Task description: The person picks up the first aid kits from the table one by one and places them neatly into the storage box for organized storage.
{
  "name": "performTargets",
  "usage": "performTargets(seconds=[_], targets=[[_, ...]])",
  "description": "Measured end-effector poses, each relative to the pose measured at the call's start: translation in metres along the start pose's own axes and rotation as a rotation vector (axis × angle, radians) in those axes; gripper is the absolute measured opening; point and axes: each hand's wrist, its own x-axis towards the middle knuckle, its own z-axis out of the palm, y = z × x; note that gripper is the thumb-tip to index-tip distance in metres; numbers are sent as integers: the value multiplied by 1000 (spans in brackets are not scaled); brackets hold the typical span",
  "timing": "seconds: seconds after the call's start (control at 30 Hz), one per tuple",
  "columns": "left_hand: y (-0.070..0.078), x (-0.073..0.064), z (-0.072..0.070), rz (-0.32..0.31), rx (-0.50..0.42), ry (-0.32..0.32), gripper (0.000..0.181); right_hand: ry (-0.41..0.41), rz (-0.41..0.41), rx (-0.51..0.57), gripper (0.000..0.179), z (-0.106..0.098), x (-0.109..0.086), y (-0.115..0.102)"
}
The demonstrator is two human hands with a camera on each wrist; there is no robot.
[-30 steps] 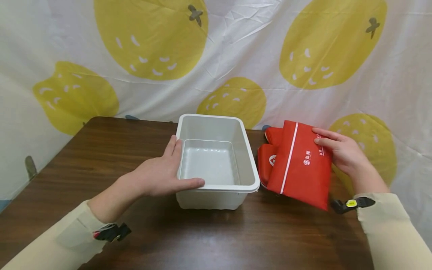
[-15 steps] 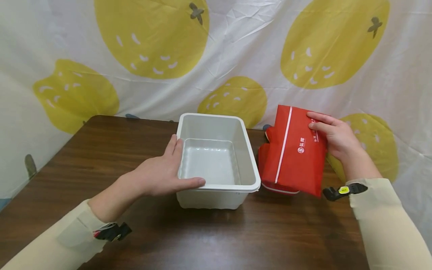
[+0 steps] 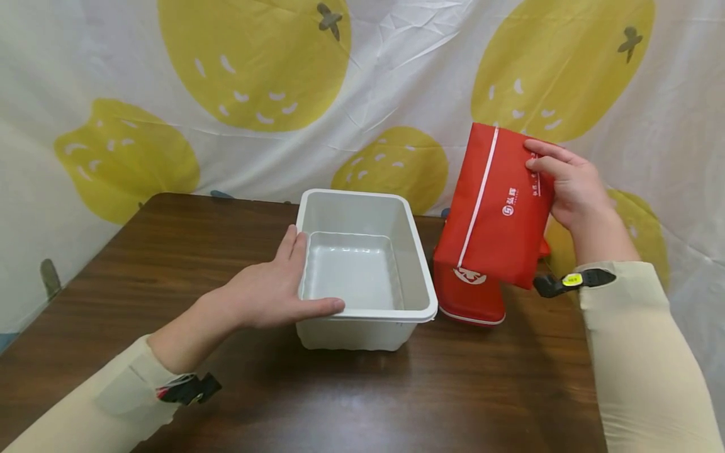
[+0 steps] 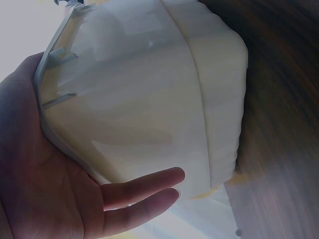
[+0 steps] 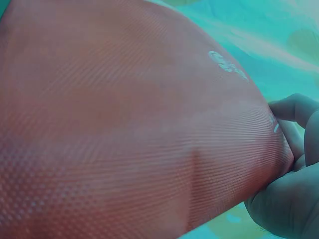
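Observation:
My right hand (image 3: 580, 185) pinches the right edge of a flat red pouch (image 3: 489, 207) with a white stripe and white lettering, raised and tilted above the table. In the right wrist view, the pouch's textured red fabric (image 5: 124, 114) fills most of the frame. My left hand (image 3: 266, 286) rests at the near left corner of a white plastic bin (image 3: 391, 316). Its thumb lies along the near rim; in the left wrist view two straight fingers (image 4: 144, 189) lie against the outer wall. Partly hidden behind the pouch is a red case (image 3: 470, 305) with a white emblem.
The bin stands on a dark brown wooden table (image 3: 362, 402), with nothing inside it. A white curtain (image 3: 391, 82) printed with yellow fruit hangs close behind the table. A small red edge (image 3: 545, 248) shows to the right of the pouch.
My right hand has lifted the red pouch up and away from the red case, uncovering more of the case's near end. The left hand and the bin have stayed in place.

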Motion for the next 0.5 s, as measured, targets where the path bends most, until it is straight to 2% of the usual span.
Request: performTargets(seconds=[0.27, 0.5], targets=[[1, -1, 0, 4, 0, 7, 138, -7, -15, 59, 38, 22, 6, -13], [1, -1, 0, -1, -7, 2, 138, -34, -35, 99, 40, 52, 7, -21]])
